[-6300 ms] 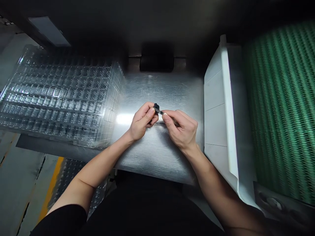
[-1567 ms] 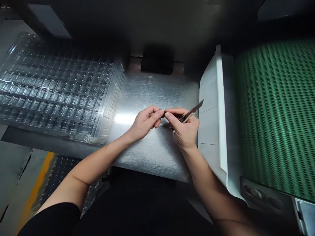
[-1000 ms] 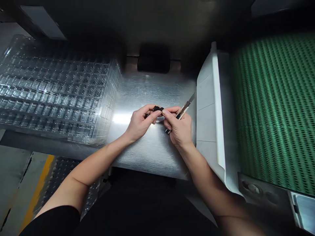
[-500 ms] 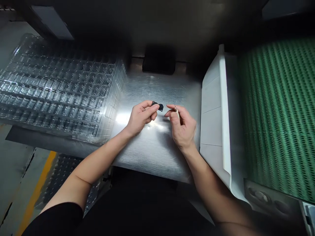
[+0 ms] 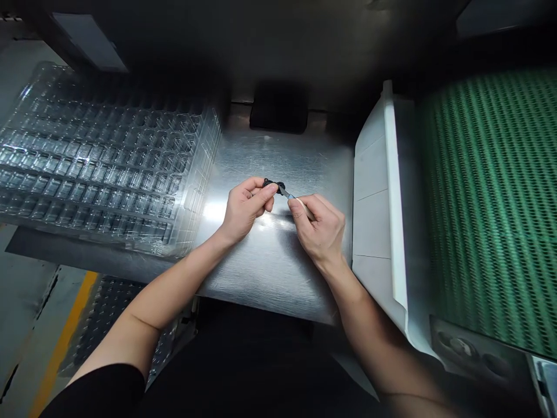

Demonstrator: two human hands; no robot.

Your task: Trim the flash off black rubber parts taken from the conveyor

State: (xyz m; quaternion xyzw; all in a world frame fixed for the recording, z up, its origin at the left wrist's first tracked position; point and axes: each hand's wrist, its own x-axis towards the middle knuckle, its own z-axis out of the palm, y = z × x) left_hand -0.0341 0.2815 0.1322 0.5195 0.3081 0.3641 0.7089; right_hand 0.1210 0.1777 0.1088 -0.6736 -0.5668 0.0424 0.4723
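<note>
Between thumb and fingers, my left hand [image 5: 243,208] pinches a small black plastic part [image 5: 282,187] above the metal worktop [image 5: 265,267]. My right hand [image 5: 319,227] is closed round the pale handle of a small knife [image 5: 289,195]. Its short metal blade points left and its tip meets the right end of the black part. Fingers of the left hand hide much of the part. Most of the knife's handle is covered by my right palm.
Stacked clear plastic trays [image 5: 100,157] with many pockets stand on the left. To the right rises a white panel [image 5: 374,197], and beyond it a green perforated belt [image 5: 496,203]. A black block [image 5: 278,113] sits at the worktop's back.
In my right hand the knife has turned, so its blade now points left at the black part. The fingers have closed round the handle. My left hand keeps its pinch.
</note>
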